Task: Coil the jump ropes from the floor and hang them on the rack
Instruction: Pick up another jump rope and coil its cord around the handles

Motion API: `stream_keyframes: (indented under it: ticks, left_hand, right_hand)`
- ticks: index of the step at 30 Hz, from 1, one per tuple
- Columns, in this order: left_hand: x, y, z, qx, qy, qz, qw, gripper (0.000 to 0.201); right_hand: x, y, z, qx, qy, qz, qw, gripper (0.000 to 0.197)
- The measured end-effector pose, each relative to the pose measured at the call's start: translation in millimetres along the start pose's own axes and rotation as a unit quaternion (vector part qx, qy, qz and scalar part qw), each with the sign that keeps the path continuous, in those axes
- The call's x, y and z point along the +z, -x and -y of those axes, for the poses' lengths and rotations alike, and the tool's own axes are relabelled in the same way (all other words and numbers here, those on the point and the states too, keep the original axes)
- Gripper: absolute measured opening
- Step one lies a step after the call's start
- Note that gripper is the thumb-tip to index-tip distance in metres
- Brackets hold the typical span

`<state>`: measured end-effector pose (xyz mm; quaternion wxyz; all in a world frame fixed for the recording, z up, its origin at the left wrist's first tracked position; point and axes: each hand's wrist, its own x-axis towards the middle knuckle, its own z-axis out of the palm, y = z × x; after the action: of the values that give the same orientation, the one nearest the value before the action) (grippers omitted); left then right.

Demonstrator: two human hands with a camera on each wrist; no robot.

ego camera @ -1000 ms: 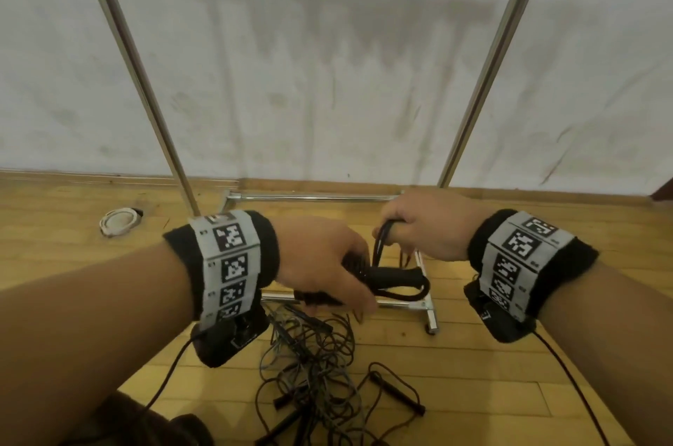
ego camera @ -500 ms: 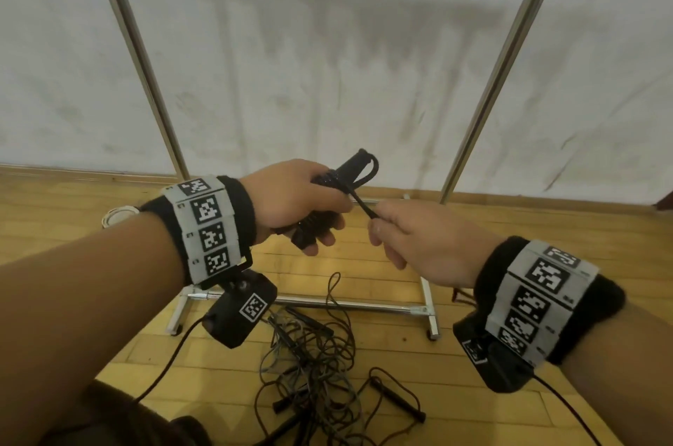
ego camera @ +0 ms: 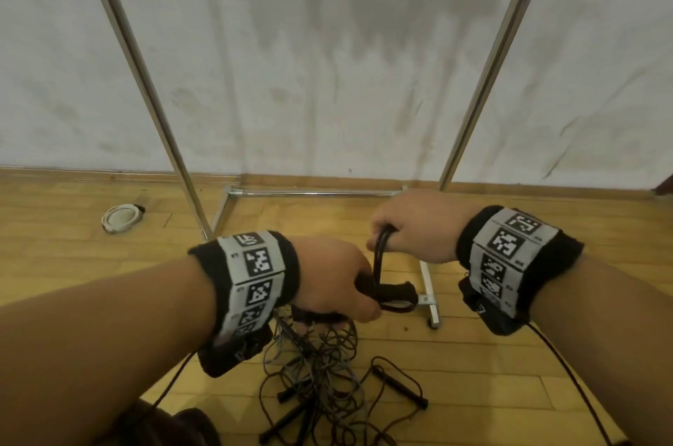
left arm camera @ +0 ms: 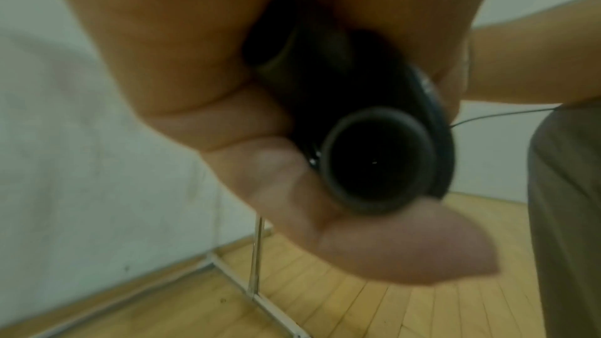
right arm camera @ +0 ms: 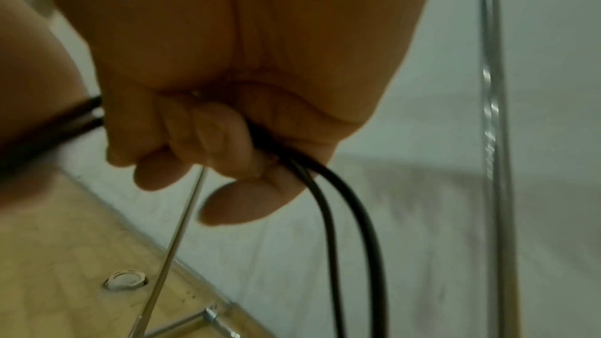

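My left hand [ego camera: 335, 285] grips the black handles [ego camera: 395, 290] of a jump rope; in the left wrist view the round handle end [left arm camera: 377, 161] sits inside my curled fingers. My right hand [ego camera: 411, 223] is just above and to the right, fingers curled round a doubled strand of the black rope [ego camera: 380, 256], which shows as two cords [right arm camera: 341, 215] running out of the fist. A tangle of more jump ropes [ego camera: 320, 380] lies on the wooden floor below my hands. The chrome rack [ego camera: 488, 63] stands right behind, against the wall.
The rack's base bars [ego camera: 426, 285] run along the floor under my right hand, with a castor at the near end. A small white round object [ego camera: 122, 218] lies on the floor at the left. A stained white wall closes off the back.
Both hands have dropped from chest height back down toward the floor. The right hand has gone from pulling the cord out to the right to holding it above the handles.
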<state>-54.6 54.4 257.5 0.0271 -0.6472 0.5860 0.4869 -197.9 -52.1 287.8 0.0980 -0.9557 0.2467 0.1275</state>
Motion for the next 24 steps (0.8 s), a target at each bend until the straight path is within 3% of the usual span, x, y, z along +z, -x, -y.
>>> stream_keyframes:
  ticks: [2, 4, 8, 12, 14, 17, 20, 22, 24]
  left_hand:
    - [1.5, -11.3, 3.7, -0.032, 0.031, -0.032, 0.998, 0.026]
    - [-7.2, -17.2, 12.1, -0.038, 0.082, -0.089, 0.992, 0.022]
    - [-37.2, -16.2, 37.1, -0.008, 0.211, -0.171, 0.962, 0.012]
    - [-68.8, 0.5, 56.3, 0.089, 0.413, -0.153, 0.893, 0.027]
    - [-73.5, 8.4, 57.5, 0.137, 0.443, -0.125, 0.877, 0.030]
    - [-70.7, 14.9, 45.9, 0.188, 0.455, -0.085, 0.866, 0.059]
    - [-63.8, 18.4, 27.5, 0.213, 0.412, -0.047, 0.885, 0.055]
    - [-53.0, 21.4, 15.4, 0.200, 0.329, -0.013, 0.923, 0.040]
    - [-33.6, 18.4, 4.1, 0.150, 0.210, 0.020, 0.966, 0.025]
  right_hand:
    - [-4.2, -0.1, 12.1, -0.018, 0.090, -0.021, 0.996, 0.026]
    - [-8.4, 3.5, 21.9, -0.020, 0.113, -0.047, 0.992, 0.025]
    - [-11.6, 16.1, 25.9, -0.008, 0.009, -0.085, 0.996, 0.034]
    - [-1.0, 28.5, 13.0, 0.027, -0.124, -0.090, 0.988, 0.032]
    - [4.8, 30.7, 5.0, 0.031, -0.184, -0.094, 0.978, 0.030]
    - [8.9, 29.1, -4.4, 0.007, -0.258, -0.090, 0.962, 0.029]
    - [12.9, 23.5, -14.6, 0.001, -0.290, -0.043, 0.956, 0.026]
    - [15.3, 20.4, -19.0, 0.015, -0.275, 0.007, 0.961, 0.020]
    - [15.6, 15.1, -20.9, 0.024, -0.183, 0.038, 0.982, 0.013]
